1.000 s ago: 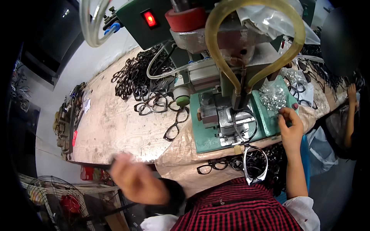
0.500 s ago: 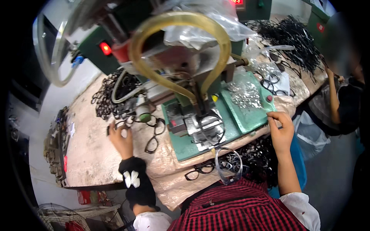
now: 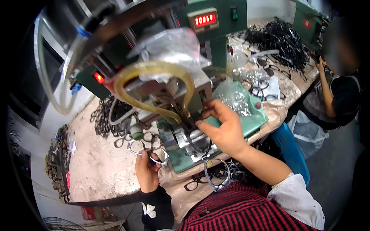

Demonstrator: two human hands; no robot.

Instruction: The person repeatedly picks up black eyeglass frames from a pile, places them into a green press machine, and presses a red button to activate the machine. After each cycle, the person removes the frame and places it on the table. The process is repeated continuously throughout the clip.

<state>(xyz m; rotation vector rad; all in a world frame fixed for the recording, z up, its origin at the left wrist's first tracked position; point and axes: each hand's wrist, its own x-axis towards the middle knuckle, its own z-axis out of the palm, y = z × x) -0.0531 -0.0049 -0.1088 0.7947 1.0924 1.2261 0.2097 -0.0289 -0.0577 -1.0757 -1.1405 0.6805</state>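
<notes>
Between the thumb and fingers of my left hand is a pale, clear-edged eyeglass frame, held up left of the press. My right hand reaches to the press head, its thumb and curled fingers closed in beside the metal fixture. Whatever those fingertips pinch is too small or hidden to make out. Another eyeglass frame hangs at the front of the fixture, one rim sticking out toward me. A yellowish hose loops above the fixture.
Right of the fixture, a green tray holds a plastic bag of small shiny pieces. Dark eyeglass frames lie heaped at left; black strips pile up at back right. A blue bin stands by the table. A co-worker sits at right.
My left hand has picked up an eyeglass frame from the table and brought it nearer the press. My right hand has moved left from the tray's edge to the press head.
</notes>
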